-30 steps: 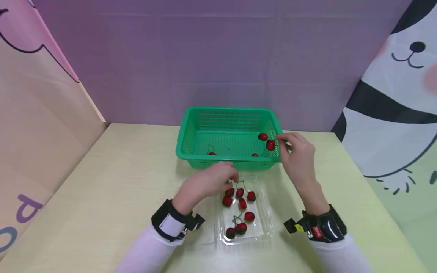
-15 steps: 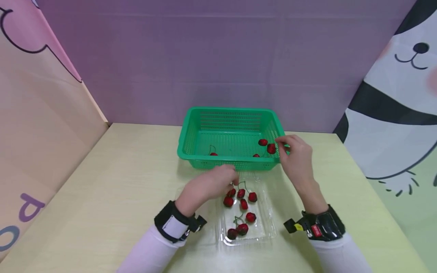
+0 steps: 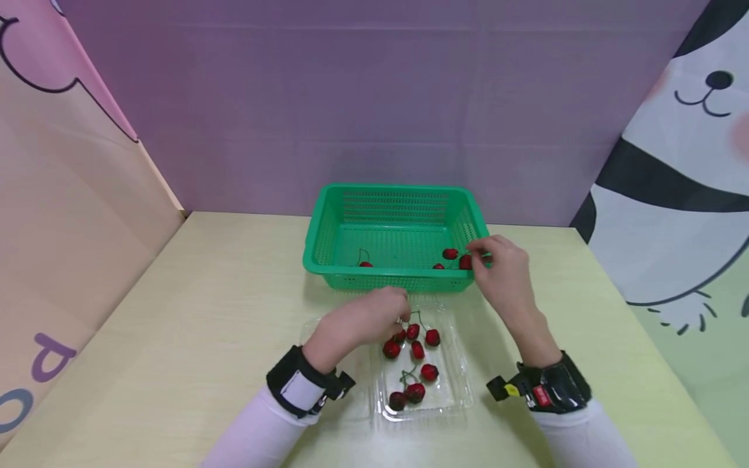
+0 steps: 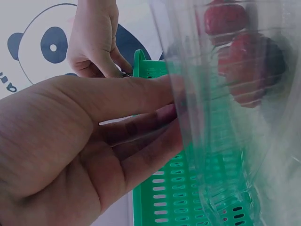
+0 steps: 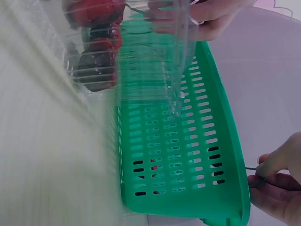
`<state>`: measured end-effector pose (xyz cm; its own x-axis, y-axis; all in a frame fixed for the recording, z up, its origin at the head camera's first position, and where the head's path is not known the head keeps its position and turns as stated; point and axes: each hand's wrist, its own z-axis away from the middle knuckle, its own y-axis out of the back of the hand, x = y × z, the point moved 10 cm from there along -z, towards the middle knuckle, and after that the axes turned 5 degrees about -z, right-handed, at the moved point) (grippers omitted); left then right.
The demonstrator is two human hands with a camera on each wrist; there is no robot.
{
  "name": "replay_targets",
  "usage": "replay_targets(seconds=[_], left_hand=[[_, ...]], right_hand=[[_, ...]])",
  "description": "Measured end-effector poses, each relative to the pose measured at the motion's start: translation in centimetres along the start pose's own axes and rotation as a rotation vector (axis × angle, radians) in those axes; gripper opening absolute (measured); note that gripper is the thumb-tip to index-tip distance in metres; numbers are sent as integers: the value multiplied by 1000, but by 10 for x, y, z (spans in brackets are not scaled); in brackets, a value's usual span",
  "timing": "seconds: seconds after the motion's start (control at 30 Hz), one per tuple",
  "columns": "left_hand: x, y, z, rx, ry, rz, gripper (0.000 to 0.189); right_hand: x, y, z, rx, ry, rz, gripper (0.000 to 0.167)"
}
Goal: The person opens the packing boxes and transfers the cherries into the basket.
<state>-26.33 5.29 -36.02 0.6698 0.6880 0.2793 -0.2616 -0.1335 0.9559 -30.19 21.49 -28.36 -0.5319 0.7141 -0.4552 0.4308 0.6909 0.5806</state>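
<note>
My right hand (image 3: 503, 270) pinches thin green cherry stems (image 5: 251, 168) between thumb and fingers at the right rim of the green basket (image 3: 392, 276). Two red cherries (image 3: 450, 253) hang from those stems, low inside that corner. Over the back left of a clear plastic container (image 3: 450, 396), my left hand (image 3: 365, 318) curls its fingers down, and its fingertips pinch a cherry stem (image 5: 135, 9); the pads are partly hidden behind the clear wall in the left wrist view. Several stemmed cherries (image 3: 415, 392) lie in the container.
Inside the basket, a stemmed cherry (image 3: 365, 264) lies at the front left and another cherry (image 3: 438, 266) near the front right. The pale tabletop (image 3: 205, 312) runs to a purple backdrop (image 3: 374, 97) behind the basket. The container sits just before the basket.
My right hand has come slightly down and left, lowering its cherries deeper into the basket. My left hand has sunk a little, and the cherry below its fingers has shifted slightly.
</note>
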Motion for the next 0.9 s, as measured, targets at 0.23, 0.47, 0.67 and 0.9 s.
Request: replay_targets(seconds=[0.23, 0.47, 0.67, 0.9], left_hand=[[4, 0, -3, 3, -36, 34, 11], [9, -1, -2, 4, -80, 73, 17], [12, -2, -1, 8, -107, 84, 22], [17, -3, -4, 11, -143, 27, 23]], right_hand=[[0, -3, 2, -26, -16, -12, 14], [2, -7, 3, -44, -26, -9, 14], [2, -9, 4, -52, -21, -1, 14], [2, -9, 4, -54, -21, 9, 14]])
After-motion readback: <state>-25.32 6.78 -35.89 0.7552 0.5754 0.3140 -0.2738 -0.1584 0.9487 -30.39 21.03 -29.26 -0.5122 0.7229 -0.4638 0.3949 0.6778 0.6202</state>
